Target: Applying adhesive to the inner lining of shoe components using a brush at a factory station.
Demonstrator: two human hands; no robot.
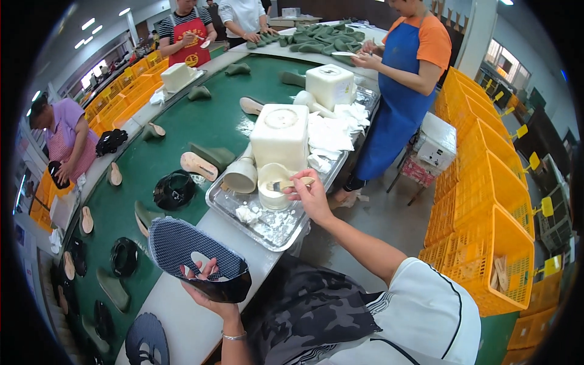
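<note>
My left hand is closed on a dark shoe piece, which has a bluish mesh face and a glossy black end. It is held tilted above the near table edge, with fingertips showing at a pale opening. My right hand pinches a flat brush with a wooden handle. Its bristles are inside the mouth of a white cup, which stands upright on a metal tray. Directly behind the cup is a large white square container. Another whitish cup lies tipped beside it.
A green belt carries green shoe lasts, black shoe pieces and tan soles. Crumpled white tissues lie beside the containers. Another mesh piece rests near the front. Yellow crates line the right. Several people work around the table, one in a blue apron.
</note>
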